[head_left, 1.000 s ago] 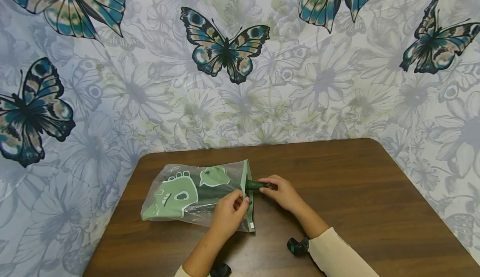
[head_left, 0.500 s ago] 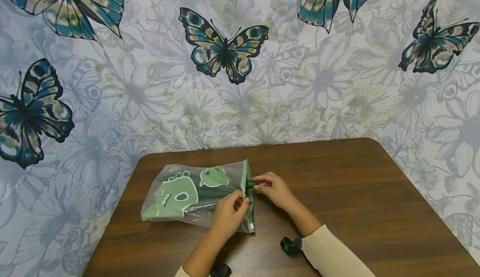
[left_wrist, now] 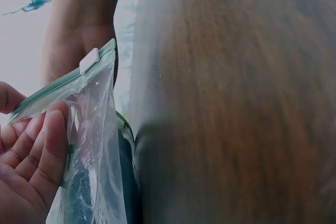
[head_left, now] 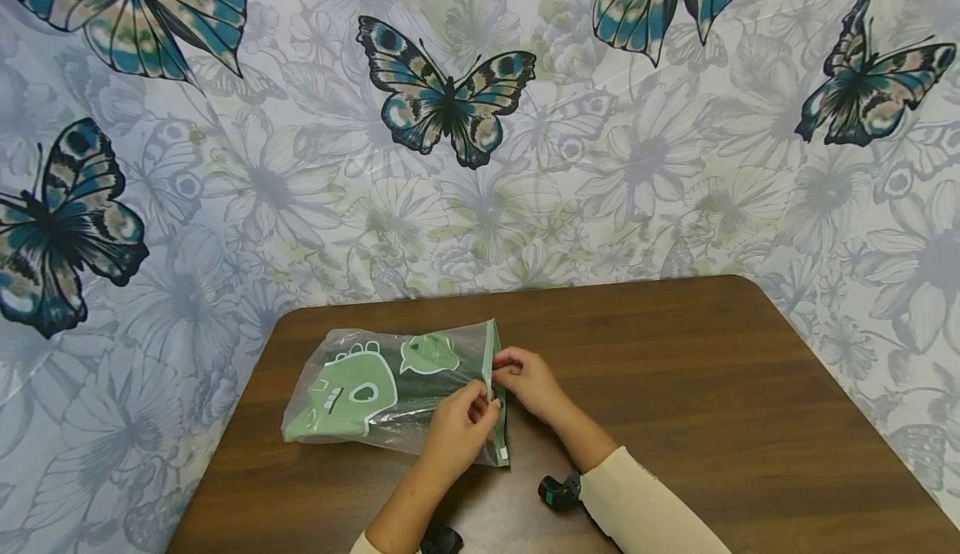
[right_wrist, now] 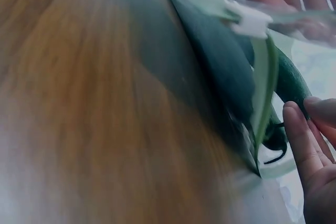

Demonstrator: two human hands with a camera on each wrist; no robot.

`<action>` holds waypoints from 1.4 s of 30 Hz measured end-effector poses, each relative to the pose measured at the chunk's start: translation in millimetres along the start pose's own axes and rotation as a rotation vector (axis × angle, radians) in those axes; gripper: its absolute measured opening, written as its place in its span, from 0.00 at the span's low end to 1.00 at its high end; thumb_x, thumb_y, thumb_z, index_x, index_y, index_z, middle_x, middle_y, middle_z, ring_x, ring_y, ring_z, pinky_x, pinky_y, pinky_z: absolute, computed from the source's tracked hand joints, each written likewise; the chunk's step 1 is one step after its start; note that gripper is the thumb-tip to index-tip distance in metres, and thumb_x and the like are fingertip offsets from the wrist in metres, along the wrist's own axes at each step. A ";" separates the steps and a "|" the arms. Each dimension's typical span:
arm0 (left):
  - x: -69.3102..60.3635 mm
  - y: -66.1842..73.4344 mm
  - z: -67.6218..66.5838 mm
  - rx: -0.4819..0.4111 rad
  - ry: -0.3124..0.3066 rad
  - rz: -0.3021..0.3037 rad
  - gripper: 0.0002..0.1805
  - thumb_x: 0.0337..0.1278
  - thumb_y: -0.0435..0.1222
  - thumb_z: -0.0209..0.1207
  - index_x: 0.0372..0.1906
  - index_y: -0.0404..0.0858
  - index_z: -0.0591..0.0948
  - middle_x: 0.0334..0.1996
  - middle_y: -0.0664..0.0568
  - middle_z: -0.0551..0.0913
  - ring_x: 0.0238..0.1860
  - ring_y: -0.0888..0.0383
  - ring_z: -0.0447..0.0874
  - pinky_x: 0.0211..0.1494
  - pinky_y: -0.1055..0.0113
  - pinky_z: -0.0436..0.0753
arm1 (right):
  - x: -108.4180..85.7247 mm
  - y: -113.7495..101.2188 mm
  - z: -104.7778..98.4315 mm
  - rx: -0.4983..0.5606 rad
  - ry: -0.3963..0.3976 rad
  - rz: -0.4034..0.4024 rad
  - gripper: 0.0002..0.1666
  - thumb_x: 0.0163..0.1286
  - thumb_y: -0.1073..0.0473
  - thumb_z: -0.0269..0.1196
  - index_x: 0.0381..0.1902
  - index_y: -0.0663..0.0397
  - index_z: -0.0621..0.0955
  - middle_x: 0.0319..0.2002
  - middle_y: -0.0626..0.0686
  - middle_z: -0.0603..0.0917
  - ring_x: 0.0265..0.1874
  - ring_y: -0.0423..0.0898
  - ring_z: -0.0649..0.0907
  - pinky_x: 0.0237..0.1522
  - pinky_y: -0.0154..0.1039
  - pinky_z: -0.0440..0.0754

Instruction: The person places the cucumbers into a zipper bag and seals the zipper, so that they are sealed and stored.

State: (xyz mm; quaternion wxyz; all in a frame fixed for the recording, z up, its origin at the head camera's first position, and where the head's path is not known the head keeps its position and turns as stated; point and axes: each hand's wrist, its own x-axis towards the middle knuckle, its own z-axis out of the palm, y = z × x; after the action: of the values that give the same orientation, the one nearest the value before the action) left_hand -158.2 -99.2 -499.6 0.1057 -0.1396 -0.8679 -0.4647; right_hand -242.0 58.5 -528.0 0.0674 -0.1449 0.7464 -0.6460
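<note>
A clear zip bag with a green cartoon print lies on the table, its green-edged mouth toward the right. My left hand pinches the bag's edge at the mouth, fingers curled; the left wrist view shows the fingers against the plastic near the white zip slider. At the opening, my right hand pinches the end of a dark green cucumber between thumb and fingers. Another long dark green cucumber lies inside the bag, seen in the right wrist view. The head view hides the held cucumber's end.
The brown wooden table extends to the right of the bag. A butterfly-patterned cloth hangs behind it. Black wrist devices show below both hands, the right one close to the tabletop.
My right hand has moved left to the bag's mouth, and the cucumber it pinches has slid farther into the bag. The left hand and the bag have stayed put.
</note>
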 end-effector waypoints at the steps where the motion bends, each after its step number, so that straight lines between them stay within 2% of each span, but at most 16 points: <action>1: 0.0 -0.2 0.3 0.004 0.003 0.007 0.09 0.61 0.33 0.64 0.30 0.46 0.76 0.22 0.60 0.79 0.18 0.73 0.75 0.21 0.75 0.78 | 0.9 -0.1 2.3 -0.016 0.004 0.001 0.11 0.67 0.73 0.61 0.46 0.72 0.81 0.35 0.62 0.86 0.31 0.37 0.83 0.35 0.27 0.83; 4: -0.1 -0.4 1.3 0.016 0.014 0.020 0.08 0.59 0.32 0.65 0.30 0.46 0.76 0.22 0.60 0.79 0.19 0.73 0.74 0.23 0.76 0.78 | 2.8 -0.7 9.6 -0.036 0.013 -0.003 0.09 0.66 0.72 0.62 0.44 0.68 0.83 0.33 0.56 0.86 0.29 0.34 0.81 0.33 0.26 0.80; 6: -0.2 -0.3 1.7 0.017 0.018 0.021 0.08 0.58 0.32 0.65 0.30 0.45 0.77 0.22 0.60 0.79 0.20 0.73 0.74 0.24 0.76 0.78 | 3.9 -0.2 13.7 -0.027 0.010 -0.022 0.10 0.66 0.71 0.62 0.45 0.67 0.84 0.35 0.58 0.88 0.32 0.38 0.85 0.35 0.28 0.83; 8: -0.6 0.4 1.5 0.018 0.019 0.018 0.08 0.58 0.32 0.65 0.30 0.45 0.77 0.22 0.60 0.79 0.20 0.73 0.74 0.24 0.76 0.78 | 4.5 1.2 16.4 -0.004 0.003 -0.034 0.11 0.66 0.70 0.63 0.46 0.67 0.84 0.43 0.62 0.89 0.40 0.44 0.89 0.41 0.30 0.86; 10: -0.7 0.9 1.1 0.030 0.024 0.023 0.08 0.57 0.32 0.65 0.30 0.45 0.77 0.23 0.60 0.79 0.21 0.73 0.74 0.25 0.76 0.78 | 4.5 3.8 16.7 -0.010 -0.001 -0.045 0.12 0.67 0.70 0.62 0.47 0.67 0.85 0.46 0.64 0.88 0.44 0.48 0.88 0.42 0.30 0.86; 17: -0.3 1.6 0.0 0.077 0.037 0.048 0.09 0.54 0.32 0.66 0.30 0.45 0.76 0.23 0.62 0.77 0.23 0.73 0.72 0.27 0.77 0.76 | -0.2 4.5 5.3 -0.049 0.031 -0.019 0.14 0.66 0.68 0.63 0.49 0.66 0.84 0.44 0.63 0.88 0.40 0.41 0.86 0.41 0.28 0.84; 21: -0.3 2.2 -1.2 0.086 0.034 0.045 0.09 0.55 0.32 0.66 0.30 0.46 0.76 0.23 0.62 0.77 0.22 0.72 0.71 0.27 0.77 0.75 | -3.2 1.3 -1.8 -0.005 0.035 -0.013 0.15 0.68 0.67 0.63 0.51 0.67 0.83 0.47 0.65 0.87 0.42 0.44 0.87 0.43 0.31 0.86; 25: 0.2 3.5 -1.6 0.086 0.039 0.032 0.09 0.56 0.32 0.66 0.30 0.46 0.76 0.22 0.62 0.77 0.23 0.72 0.71 0.27 0.77 0.75 | -6.9 -3.7 -10.3 0.031 0.032 -0.016 0.15 0.69 0.66 0.63 0.53 0.66 0.82 0.49 0.66 0.87 0.43 0.51 0.88 0.42 0.36 0.88; 29: -0.6 6.4 -1.5 0.045 0.045 -0.002 0.08 0.57 0.31 0.64 0.31 0.46 0.77 0.22 0.61 0.77 0.21 0.72 0.72 0.25 0.76 0.76 | -12.1 -5.8 -19.5 0.046 0.039 -0.012 0.15 0.71 0.66 0.63 0.53 0.66 0.82 0.50 0.68 0.87 0.45 0.62 0.88 0.42 0.41 0.89; 33: -1.5 12.9 -3.7 -0.077 0.058 -0.038 0.07 0.61 0.30 0.61 0.32 0.45 0.78 0.22 0.57 0.78 0.18 0.71 0.75 0.21 0.74 0.78 | -18.6 -7.5 -28.8 0.051 0.045 0.002 0.16 0.73 0.65 0.62 0.55 0.67 0.81 0.50 0.70 0.86 0.47 0.67 0.86 0.44 0.47 0.89; 36: -0.8 20.3 -7.5 -0.168 0.077 -0.047 0.06 0.64 0.30 0.60 0.32 0.43 0.78 0.21 0.55 0.78 0.17 0.65 0.77 0.18 0.71 0.79 | -22.8 -9.1 -36.1 0.052 0.058 0.009 0.17 0.74 0.63 0.61 0.56 0.68 0.80 0.52 0.71 0.85 0.46 0.65 0.87 0.45 0.46 0.89; 42: 1.9 30.6 -16.3 -0.218 0.109 -0.031 0.09 0.69 0.31 0.58 0.31 0.44 0.76 0.19 0.55 0.76 0.16 0.54 0.80 0.18 0.69 0.79 | -28.2 -10.8 -49.9 0.078 0.093 -0.009 0.18 0.76 0.63 0.59 0.57 0.72 0.78 0.51 0.74 0.84 0.41 0.57 0.88 0.41 0.33 0.87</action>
State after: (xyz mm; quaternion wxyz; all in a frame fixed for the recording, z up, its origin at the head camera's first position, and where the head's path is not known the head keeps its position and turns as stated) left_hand -148.7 -96.4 -466.3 0.1299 -0.1113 -0.8074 -0.5647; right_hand -228.2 112.9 -511.9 0.0351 -0.1153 0.7225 -0.6808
